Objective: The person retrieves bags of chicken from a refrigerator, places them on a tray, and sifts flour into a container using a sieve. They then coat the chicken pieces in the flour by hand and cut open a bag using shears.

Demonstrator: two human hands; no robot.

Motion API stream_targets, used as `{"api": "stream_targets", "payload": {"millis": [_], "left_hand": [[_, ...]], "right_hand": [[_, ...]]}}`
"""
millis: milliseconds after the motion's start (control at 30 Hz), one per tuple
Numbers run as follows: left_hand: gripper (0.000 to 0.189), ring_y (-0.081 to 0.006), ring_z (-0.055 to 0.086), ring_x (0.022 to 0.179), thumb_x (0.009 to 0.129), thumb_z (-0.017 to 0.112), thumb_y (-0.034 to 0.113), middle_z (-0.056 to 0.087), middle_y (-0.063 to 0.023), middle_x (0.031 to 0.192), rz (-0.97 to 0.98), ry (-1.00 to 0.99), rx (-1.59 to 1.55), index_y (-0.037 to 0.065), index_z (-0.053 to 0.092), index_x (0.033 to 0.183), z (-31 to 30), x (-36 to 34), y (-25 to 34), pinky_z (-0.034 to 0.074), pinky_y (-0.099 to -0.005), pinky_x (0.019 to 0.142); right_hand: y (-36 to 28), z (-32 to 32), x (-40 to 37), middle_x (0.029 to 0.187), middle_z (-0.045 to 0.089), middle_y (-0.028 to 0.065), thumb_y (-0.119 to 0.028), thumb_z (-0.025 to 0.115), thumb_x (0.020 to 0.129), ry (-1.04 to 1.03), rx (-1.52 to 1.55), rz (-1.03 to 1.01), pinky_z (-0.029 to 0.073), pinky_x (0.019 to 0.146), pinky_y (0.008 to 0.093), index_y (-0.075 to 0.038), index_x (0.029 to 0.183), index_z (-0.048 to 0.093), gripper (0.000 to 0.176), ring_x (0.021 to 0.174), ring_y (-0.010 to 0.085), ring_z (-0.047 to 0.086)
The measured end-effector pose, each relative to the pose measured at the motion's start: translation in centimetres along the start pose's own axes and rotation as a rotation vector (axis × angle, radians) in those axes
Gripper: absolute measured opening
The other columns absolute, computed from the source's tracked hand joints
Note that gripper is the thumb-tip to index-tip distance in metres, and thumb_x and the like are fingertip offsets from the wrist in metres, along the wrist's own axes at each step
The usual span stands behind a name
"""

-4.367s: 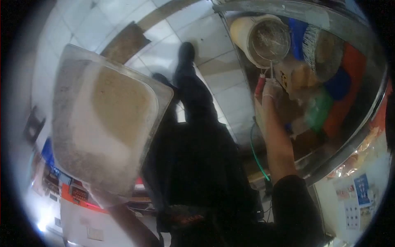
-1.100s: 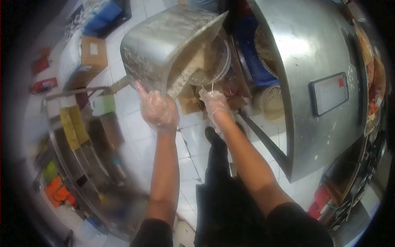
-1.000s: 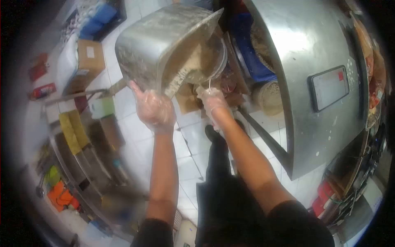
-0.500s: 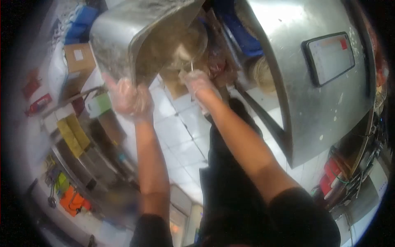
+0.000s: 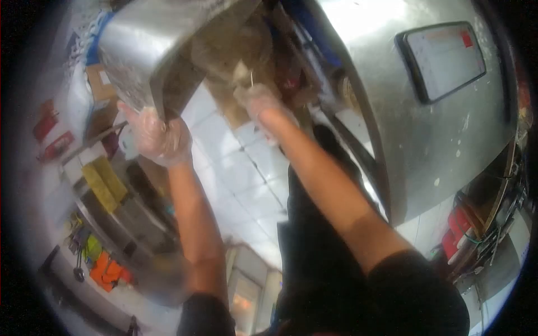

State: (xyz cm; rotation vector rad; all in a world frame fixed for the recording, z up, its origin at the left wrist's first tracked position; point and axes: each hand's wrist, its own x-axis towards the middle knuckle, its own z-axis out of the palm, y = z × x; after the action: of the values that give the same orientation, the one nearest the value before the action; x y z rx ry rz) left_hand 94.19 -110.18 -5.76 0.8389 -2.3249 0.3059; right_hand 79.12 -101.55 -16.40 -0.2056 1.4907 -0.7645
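My left hand (image 5: 161,136), in a clear plastic glove, is closed around the near corner of a stainless steel panel (image 5: 143,42). The panel's dull, stained inner side faces my right hand. My right hand (image 5: 262,106), also gloved, is closed in front of that inner side. At its fingertips is a pale, crumpled piece (image 5: 241,74) with a thin bright strip beside it. Blur hides what this is and whether it touches the steel.
A phone (image 5: 445,63) with a lit screen lies on the steel counter (image 5: 403,140) at right. Cardboard boxes (image 5: 102,84) and a yellow block (image 5: 105,182) are on the left. White tiles (image 5: 216,140) cover the floor below. Red items and cords hang at lower right.
My left hand and the panel corner have shifted left in view. My right hand has moved a little up and left, staying closed. The view has also shifted slightly.
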Motion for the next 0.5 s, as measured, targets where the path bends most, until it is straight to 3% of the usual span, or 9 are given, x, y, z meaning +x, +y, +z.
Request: {"api": "stream_targets", "payload": {"millis": [33, 67, 167, 200, 233, 300, 333, 433, 500], "left_hand": [[0.019, -0.0242, 0.065, 0.069, 0.086, 0.057, 0.016, 0.067, -0.0100, 0.078, 0.033, -0.018, 0.054, 0.001, 0.068, 0.090, -0.1, 0.2, -0.1, 0.034, -0.0476, 0.107], [0.016, -0.0231, 0.064, 0.066, 0.084, 0.057, 0.010, 0.067, -0.0081, 0.076, 0.081, 0.133, -0.174, 0.001, 0.068, 0.090, 1.1, 0.6, -0.3, 0.033, -0.0486, 0.108], [0.015, -0.0190, 0.063, 0.065, 0.080, 0.057, 0.002, 0.067, -0.0068, 0.074, 0.036, 0.119, 0.064, 0.000, 0.068, 0.090, 0.5, 0.6, -0.4, 0.031, -0.0471, 0.110], [0.015, -0.0161, 0.062, 0.063, 0.076, 0.058, -0.005, 0.066, -0.0055, 0.070, 0.104, 0.091, -0.080, 0.000, 0.069, 0.085, 0.9, 0.4, -0.8, 0.030, -0.0449, 0.111], [0.015, -0.0161, 0.062, 0.063, 0.076, 0.058, -0.005, 0.066, -0.0055, 0.070, 0.098, 0.049, -0.070, 0.000, 0.069, 0.085, -0.4, -0.2, -0.9, 0.030, -0.0449, 0.111], [0.012, -0.0157, 0.060, 0.060, 0.076, 0.058, -0.006, 0.065, -0.0050, 0.068, 0.080, 0.156, -0.183, -0.001, 0.068, 0.081, 1.3, 0.3, -0.9, 0.031, -0.0431, 0.111], [0.025, -0.0165, 0.048, 0.046, 0.061, 0.052, -0.003, 0.054, -0.0032, 0.059, -0.022, 0.234, -0.112, 0.004, 0.065, 0.082, 1.8, -0.5, -1.4, 0.033, -0.0452, 0.111], [0.022, -0.0146, 0.050, 0.048, 0.061, 0.054, -0.002, 0.056, -0.0025, 0.062, 0.045, 0.141, 0.150, 0.003, 0.064, 0.080, 1.1, 0.1, -0.8, 0.033, -0.0411, 0.111], [0.023, -0.0147, 0.050, 0.048, 0.061, 0.055, -0.004, 0.056, -0.0024, 0.061, 0.070, 0.147, 0.086, 0.001, 0.064, 0.082, 2.1, 0.8, -0.9, 0.038, -0.0384, 0.106]], "right_hand": [[0.5, 0.2, 0.2, 0.108, 0.060, 0.0161, -0.054, 0.056, 0.084, -0.001, 0.009, 0.007, 0.047, 0.077, 0.0406, -0.006, 0.113, 0.057, 0.056, 0.096, 0.0266, 0.058], [-0.1, -0.3, 1.1, 0.106, 0.060, 0.0154, -0.054, 0.055, 0.084, 0.051, -0.003, -0.043, 0.047, 0.075, 0.0404, -0.006, 0.111, 0.057, 0.056, 0.092, 0.0257, 0.058], [-0.2, -0.3, 1.4, 0.101, 0.060, 0.0150, -0.052, 0.055, 0.084, 0.126, 0.047, -0.004, 0.047, 0.067, 0.0412, -0.005, 0.109, 0.057, 0.054, 0.083, 0.0259, 0.058], [-0.4, -0.6, 1.6, 0.100, 0.059, 0.0150, -0.052, 0.055, 0.084, 0.090, 0.037, -0.014, 0.047, 0.065, 0.0419, -0.005, 0.110, 0.056, 0.054, 0.082, 0.0260, 0.058], [0.4, 0.3, 0.8, 0.099, 0.059, 0.0149, -0.052, 0.055, 0.084, 0.028, 0.037, 0.015, 0.047, 0.063, 0.0426, -0.005, 0.111, 0.055, 0.055, 0.081, 0.0261, 0.058], [-0.3, -0.8, 2.3, 0.100, 0.059, 0.0147, -0.052, 0.054, 0.085, 0.028, 0.075, -0.020, 0.047, 0.061, 0.0424, -0.004, 0.111, 0.055, 0.054, 0.080, 0.0256, 0.058], [0.6, 0.1, 1.7, 0.100, 0.059, 0.0144, -0.051, 0.054, 0.085, -0.019, 0.111, 0.008, 0.047, 0.059, 0.0423, -0.004, 0.112, 0.054, 0.054, 0.079, 0.0251, 0.058], [1.0, -0.2, 1.7, 0.101, 0.059, 0.0141, -0.051, 0.053, 0.085, -0.018, 0.141, -0.020, 0.047, 0.059, 0.0422, -0.004, 0.112, 0.054, 0.054, 0.078, 0.0250, 0.058], [1.1, -0.6, 2.0, 0.101, 0.059, 0.0140, -0.051, 0.053, 0.085, -0.017, 0.160, -0.028, 0.047, 0.059, 0.0421, -0.004, 0.112, 0.054, 0.054, 0.078, 0.0249, 0.058]]}}
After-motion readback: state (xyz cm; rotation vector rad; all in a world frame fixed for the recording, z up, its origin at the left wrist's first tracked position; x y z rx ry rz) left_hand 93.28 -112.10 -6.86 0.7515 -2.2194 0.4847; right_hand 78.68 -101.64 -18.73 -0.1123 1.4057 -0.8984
